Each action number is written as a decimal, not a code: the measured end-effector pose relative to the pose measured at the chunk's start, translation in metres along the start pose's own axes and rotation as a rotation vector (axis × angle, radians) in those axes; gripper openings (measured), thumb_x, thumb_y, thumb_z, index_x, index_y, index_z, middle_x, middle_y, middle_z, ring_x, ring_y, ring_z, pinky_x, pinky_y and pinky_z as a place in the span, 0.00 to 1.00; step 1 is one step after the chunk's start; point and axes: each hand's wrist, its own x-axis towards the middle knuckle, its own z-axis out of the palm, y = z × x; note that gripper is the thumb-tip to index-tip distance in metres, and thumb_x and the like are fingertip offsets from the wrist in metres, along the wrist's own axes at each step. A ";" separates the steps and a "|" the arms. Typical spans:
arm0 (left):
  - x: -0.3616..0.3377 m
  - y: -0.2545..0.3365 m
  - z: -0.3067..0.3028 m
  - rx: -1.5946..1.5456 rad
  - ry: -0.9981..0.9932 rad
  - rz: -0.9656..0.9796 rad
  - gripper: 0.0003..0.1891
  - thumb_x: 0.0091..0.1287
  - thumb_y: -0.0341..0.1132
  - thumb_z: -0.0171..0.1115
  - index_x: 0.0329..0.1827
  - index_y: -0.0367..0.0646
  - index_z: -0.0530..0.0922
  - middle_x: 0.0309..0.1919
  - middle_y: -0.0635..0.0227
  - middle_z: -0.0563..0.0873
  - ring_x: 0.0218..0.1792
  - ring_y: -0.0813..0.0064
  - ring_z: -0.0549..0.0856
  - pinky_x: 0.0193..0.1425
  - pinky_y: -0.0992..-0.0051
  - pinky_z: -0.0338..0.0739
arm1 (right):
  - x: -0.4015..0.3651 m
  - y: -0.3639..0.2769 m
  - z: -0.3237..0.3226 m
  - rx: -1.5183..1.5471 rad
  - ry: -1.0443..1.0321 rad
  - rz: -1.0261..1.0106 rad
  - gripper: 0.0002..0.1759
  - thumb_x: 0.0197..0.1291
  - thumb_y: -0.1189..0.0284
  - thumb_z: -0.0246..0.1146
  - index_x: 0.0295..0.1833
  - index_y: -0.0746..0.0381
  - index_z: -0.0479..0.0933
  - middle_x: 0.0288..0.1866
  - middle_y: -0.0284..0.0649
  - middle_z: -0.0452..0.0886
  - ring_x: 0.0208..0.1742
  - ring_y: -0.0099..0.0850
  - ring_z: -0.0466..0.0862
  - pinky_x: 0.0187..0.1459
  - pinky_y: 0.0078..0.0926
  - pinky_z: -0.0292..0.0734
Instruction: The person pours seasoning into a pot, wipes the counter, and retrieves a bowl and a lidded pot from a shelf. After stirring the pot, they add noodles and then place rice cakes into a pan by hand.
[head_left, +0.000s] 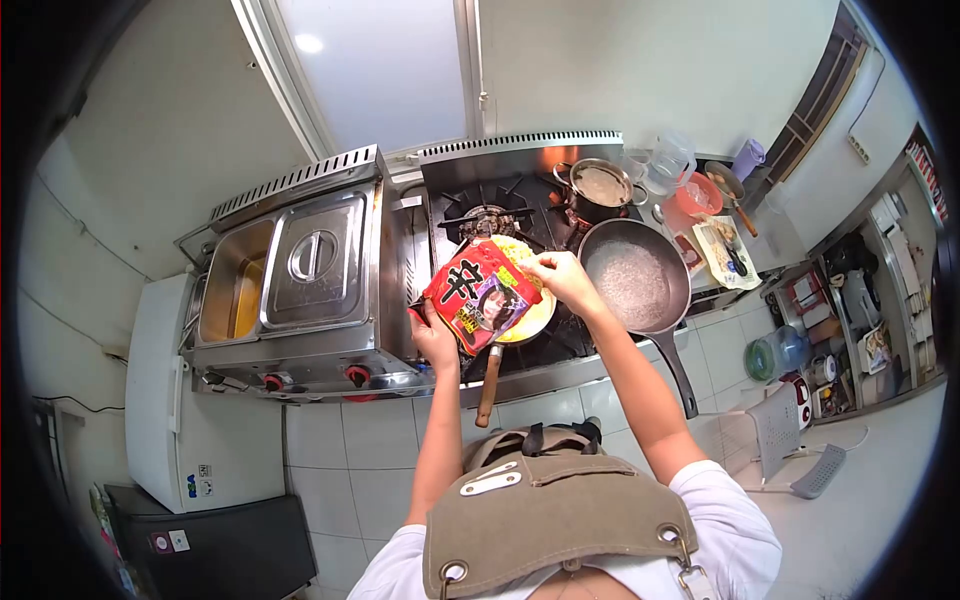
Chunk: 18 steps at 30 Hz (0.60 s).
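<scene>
My left hand [435, 340] grips the lower left side of a red instant noodle packet [480, 295], its printed front facing me. At the packet's upper right edge my right hand [557, 276] is closed in a pinch on it; the fingertips are partly hidden. Just behind and below the packet is a pan [537, 325] with yellow contents, partly covered by the packet; its wooden handle [488, 390] points toward me. To the right of my right hand, a dark frying pan [630, 275] holds bubbling, clear-looking liquid.
A two-handled pot [600, 187] with liquid stands on a back burner. On the left is a steel fryer [315, 262] with one lid. A red bowl [697, 197], clear pitcher [670, 160] and food tray [722, 252] are at right. The frying pan's handle [677, 375] juts past the stove edge.
</scene>
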 end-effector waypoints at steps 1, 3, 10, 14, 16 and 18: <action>-0.002 -0.003 0.001 0.007 0.018 0.004 0.13 0.71 0.38 0.52 0.41 0.34 0.74 0.32 0.65 0.82 0.31 0.79 0.79 0.37 0.74 0.73 | -0.001 0.004 0.001 0.067 0.020 -0.021 0.17 0.52 0.62 0.66 0.38 0.67 0.82 0.28 0.39 0.84 0.29 0.19 0.79 0.34 0.21 0.74; -0.005 -0.007 0.001 0.018 0.037 0.007 0.13 0.71 0.38 0.52 0.41 0.33 0.74 0.32 0.64 0.83 0.31 0.78 0.79 0.37 0.74 0.73 | -0.001 0.009 0.003 0.105 0.017 -0.033 0.18 0.52 0.62 0.66 0.37 0.67 0.82 0.28 0.39 0.84 0.28 0.19 0.79 0.34 0.21 0.74; 0.000 -0.025 -0.008 -0.030 0.064 -0.111 0.14 0.70 0.39 0.52 0.42 0.34 0.75 0.34 0.66 0.83 0.32 0.79 0.80 0.38 0.76 0.74 | -0.007 0.019 0.012 0.004 0.041 -0.046 0.20 0.52 0.60 0.66 0.37 0.68 0.82 0.31 0.44 0.84 0.31 0.25 0.82 0.37 0.24 0.74; 0.000 0.017 -0.014 -0.280 -0.180 -0.443 0.17 0.69 0.45 0.54 0.46 0.38 0.75 0.39 0.67 0.83 0.36 0.79 0.81 0.40 0.77 0.75 | -0.009 0.011 0.015 0.086 0.014 0.006 0.16 0.58 0.66 0.63 0.40 0.70 0.80 0.31 0.35 0.83 0.30 0.17 0.76 0.35 0.18 0.72; -0.002 0.016 -0.019 -0.525 -0.376 -0.524 0.24 0.63 0.44 0.62 0.54 0.38 0.69 0.44 0.65 0.82 0.40 0.75 0.83 0.44 0.75 0.79 | -0.005 0.016 0.017 0.060 0.026 -0.001 0.15 0.59 0.66 0.62 0.38 0.70 0.80 0.29 0.32 0.81 0.28 0.16 0.74 0.32 0.16 0.70; -0.003 0.030 -0.020 -0.341 -0.550 -0.415 0.26 0.57 0.34 0.67 0.55 0.39 0.67 0.45 0.64 0.81 0.41 0.74 0.83 0.45 0.73 0.79 | -0.003 0.014 0.018 0.106 0.063 0.001 0.18 0.54 0.62 0.64 0.36 0.70 0.80 0.27 0.40 0.83 0.27 0.21 0.79 0.33 0.22 0.73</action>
